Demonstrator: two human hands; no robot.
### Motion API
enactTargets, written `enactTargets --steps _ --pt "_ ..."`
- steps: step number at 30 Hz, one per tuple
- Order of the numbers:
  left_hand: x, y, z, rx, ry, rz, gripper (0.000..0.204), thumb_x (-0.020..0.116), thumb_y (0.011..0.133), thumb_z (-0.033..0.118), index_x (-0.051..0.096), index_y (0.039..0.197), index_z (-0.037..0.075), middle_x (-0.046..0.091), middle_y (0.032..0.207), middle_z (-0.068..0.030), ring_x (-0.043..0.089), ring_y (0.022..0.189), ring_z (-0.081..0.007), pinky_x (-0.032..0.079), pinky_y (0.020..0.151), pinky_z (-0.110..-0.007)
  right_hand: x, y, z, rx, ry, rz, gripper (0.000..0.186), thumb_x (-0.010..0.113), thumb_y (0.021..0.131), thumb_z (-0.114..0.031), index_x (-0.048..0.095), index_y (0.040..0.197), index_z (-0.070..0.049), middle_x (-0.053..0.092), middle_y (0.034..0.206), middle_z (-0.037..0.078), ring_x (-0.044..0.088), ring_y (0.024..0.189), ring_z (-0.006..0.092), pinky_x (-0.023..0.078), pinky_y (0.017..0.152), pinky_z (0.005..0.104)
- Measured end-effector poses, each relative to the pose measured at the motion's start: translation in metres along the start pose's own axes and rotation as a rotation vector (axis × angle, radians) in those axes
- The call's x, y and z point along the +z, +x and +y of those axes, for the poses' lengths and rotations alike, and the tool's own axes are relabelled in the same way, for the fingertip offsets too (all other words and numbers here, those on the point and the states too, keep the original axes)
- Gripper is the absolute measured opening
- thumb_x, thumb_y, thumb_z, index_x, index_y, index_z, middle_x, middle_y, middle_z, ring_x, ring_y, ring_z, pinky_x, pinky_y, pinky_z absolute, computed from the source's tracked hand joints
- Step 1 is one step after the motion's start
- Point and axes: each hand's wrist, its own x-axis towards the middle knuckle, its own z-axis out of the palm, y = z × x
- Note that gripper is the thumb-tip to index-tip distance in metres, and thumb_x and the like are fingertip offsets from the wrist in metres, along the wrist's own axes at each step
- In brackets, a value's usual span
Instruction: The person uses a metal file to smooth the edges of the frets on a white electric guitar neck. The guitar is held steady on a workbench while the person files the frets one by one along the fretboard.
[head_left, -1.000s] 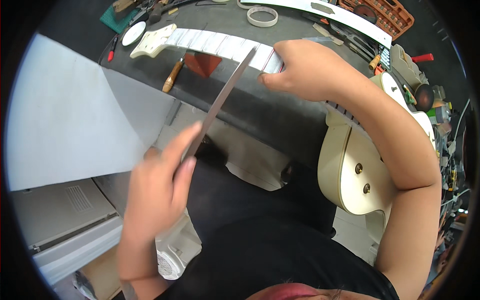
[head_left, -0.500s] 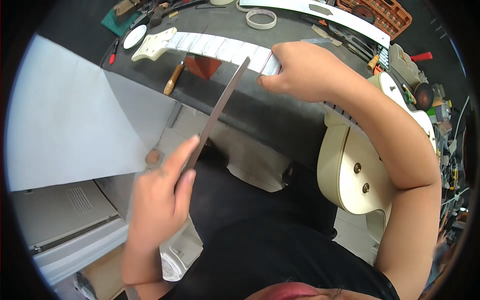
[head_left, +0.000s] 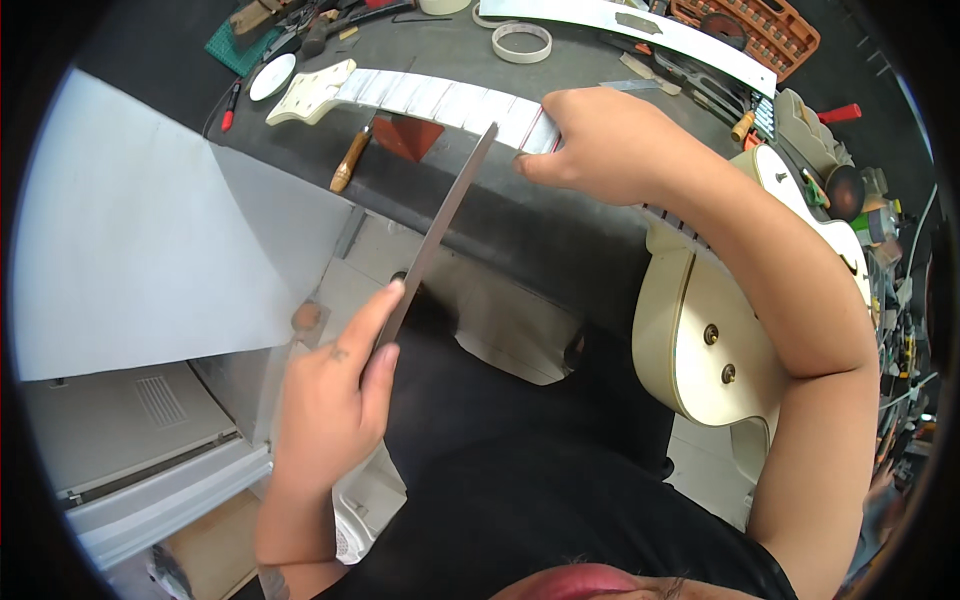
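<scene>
A long flat metal file (head_left: 440,222) is gripped in my left hand (head_left: 335,405), its index finger stretched along the blade. The file's tip lies at the near edge of a guitar neck (head_left: 430,98), whose fretboard is covered with strips of white tape between the frets. My right hand (head_left: 610,145) wraps around the neck closer to the body, thumb on the near side. The cream guitar body (head_left: 690,340) sits to the right, partly hidden under my right forearm. At the far left end is the cream headstock (head_left: 310,92). A reddish-brown block (head_left: 408,138) stands below the neck.
On the dark workbench (head_left: 590,225) lie a wooden-handled tool (head_left: 350,162), a tape roll (head_left: 522,42), a white dish (head_left: 272,77) and a red-tipped pen (head_left: 230,108). An orange tool case (head_left: 790,40) and a long white strip (head_left: 690,40) line the back.
My left hand has shifted a little to the right, and the file's tip has dropped slightly toward me. The right hand keeps its hold on the neck.
</scene>
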Motion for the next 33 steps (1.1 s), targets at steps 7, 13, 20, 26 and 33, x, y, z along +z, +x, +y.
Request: enactTargets --steps 7,13,20,26,33 --pt "0.018 0.133 0.017 0.147 0.046 0.089 0.043 0.067 0.105 0.008 0.069 0.148 0.009 0.077 0.099 -0.0255 0.072 0.085 -0.0463 0.057 0.084 -0.047 -0.011 -0.001 -0.011 0.009 0.018 -0.051 0.059 0.075 0.095 -0.050 0.075 0.109 0.007 0.079 0.098 0.027 0.077 0.096 0.0443 0.060 0.088 0.0505" --pt "0.019 0.090 0.010 0.136 -0.024 0.067 0.047 0.067 0.105 0.008 0.066 0.152 0.010 0.078 0.104 -0.0258 0.074 0.089 -0.0450 0.059 0.083 -0.050 -0.006 -0.001 0.004 -0.002 0.026 -0.018 0.059 0.076 0.094 -0.051 0.075 0.109 0.007 0.079 0.098 0.026 0.076 0.095 0.0433 0.060 0.089 0.0500" --pt "0.002 0.031 0.005 0.003 0.068 -0.030 0.055 0.069 0.103 0.003 0.064 0.157 0.013 0.074 0.086 -0.0241 0.073 0.078 -0.0474 0.057 0.072 -0.052 -0.003 0.001 -0.002 0.043 -0.009 -0.075 0.060 0.075 0.095 -0.051 0.075 0.110 0.007 0.078 0.099 0.028 0.076 0.099 0.0430 0.059 0.090 0.0509" --pt "0.021 0.141 0.013 0.160 0.021 0.078 0.043 0.066 0.106 0.010 0.068 0.149 0.008 0.076 0.098 -0.0254 0.068 0.084 -0.0476 0.057 0.083 -0.048 -0.009 0.001 -0.011 0.006 0.026 -0.072 0.061 0.075 0.095 -0.051 0.074 0.110 0.008 0.078 0.100 0.028 0.076 0.100 0.0438 0.059 0.091 0.0516" --pt "0.003 -0.030 -0.013 -0.001 0.029 0.008 0.056 0.071 0.103 0.005 0.064 0.159 0.010 0.069 0.077 -0.0176 0.069 0.065 -0.0367 0.054 0.066 -0.043 -0.004 0.002 -0.001 -0.002 -0.001 -0.021 0.063 0.075 0.095 -0.052 0.074 0.110 0.009 0.077 0.101 0.029 0.076 0.101 0.0449 0.058 0.091 0.0515"
